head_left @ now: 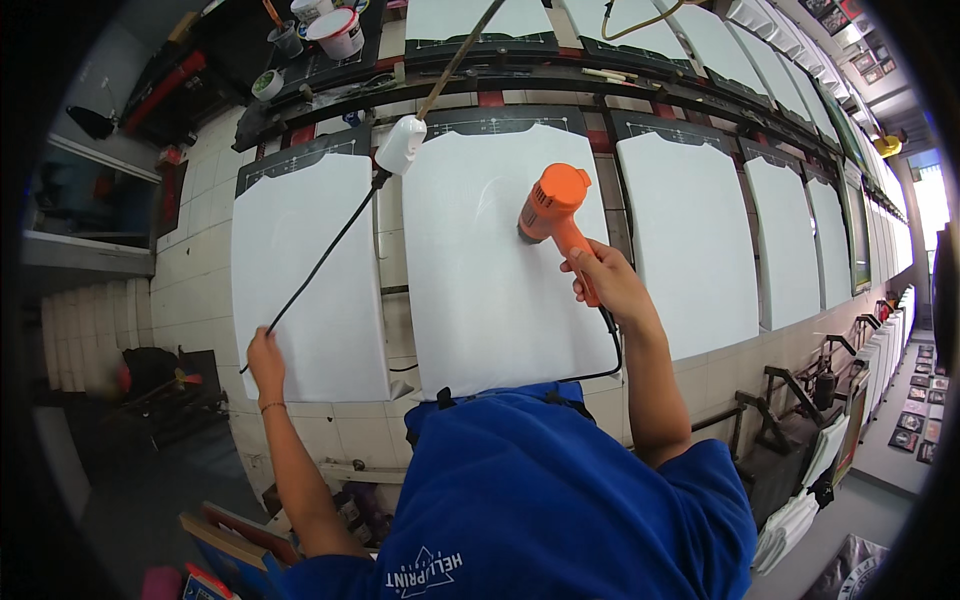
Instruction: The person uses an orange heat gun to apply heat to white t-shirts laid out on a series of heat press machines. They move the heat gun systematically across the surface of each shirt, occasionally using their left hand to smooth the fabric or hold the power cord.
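My right hand (612,282) is wrapped round the handle of an orange heat gun (560,192). The gun is over a white shirt (475,270), spread flat on a dark board in front of me, and its dark nozzle points down and left towards the cloth. At the left, my left hand (265,360) grips a black power cord (328,248) above another white shirt (300,215). That cord runs up to a white socket connector (402,146), hanging from a brownish cable (460,58). A second black cord trails from the gun's handle to my waist.
More white shirts on boards (685,235) continue in a row to the right. A parallel row of shirts (480,18) lies beyond the rails. Tubs (336,36) stand at the far left. Metal frame parts (795,385) stick out at the right, near the tiled floor (200,215).
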### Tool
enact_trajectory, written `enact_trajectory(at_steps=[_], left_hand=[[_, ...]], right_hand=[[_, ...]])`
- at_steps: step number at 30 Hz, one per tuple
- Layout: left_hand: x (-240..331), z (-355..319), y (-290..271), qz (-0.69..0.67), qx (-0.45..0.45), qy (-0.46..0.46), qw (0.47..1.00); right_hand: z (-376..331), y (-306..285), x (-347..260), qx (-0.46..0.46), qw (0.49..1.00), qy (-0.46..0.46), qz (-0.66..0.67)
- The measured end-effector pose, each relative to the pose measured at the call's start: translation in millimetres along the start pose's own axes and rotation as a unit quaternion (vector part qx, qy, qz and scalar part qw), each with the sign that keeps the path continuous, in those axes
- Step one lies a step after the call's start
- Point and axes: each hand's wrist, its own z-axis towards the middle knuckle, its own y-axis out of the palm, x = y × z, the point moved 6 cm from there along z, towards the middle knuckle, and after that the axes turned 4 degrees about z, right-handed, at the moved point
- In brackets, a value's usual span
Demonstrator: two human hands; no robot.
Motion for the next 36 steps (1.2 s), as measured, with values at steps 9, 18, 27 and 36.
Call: enact_trajectory(at_steps=[9, 18, 27, 36], left_hand=[[-141.2, -84.2, 31.4, 0.089, 0.098, -0.306, 0.943], [-162.8, -111.1, 112.0, -0.056, 0.222, -0.461, 0.857], [-84.4, -99.5, 72.3, -0.112, 0.136, -0.530, 0.830], [-83.1, -99.4, 72.3, -0.099, 0.135, -0.533, 0.829]], right_hand=[[-30.6, -40.7, 11.5, 0.138, 0.990, -0.001, -0.025], [-11.0, 23.5, 7.8, 0.017, 1.000, 0.001, -0.003], [11.4, 87.6, 0.9, -0.071, 0.996, -0.012, -0.047], [20.9, 127.4, 0.7, -0.137, 0.989, 0.014, -0.060]])
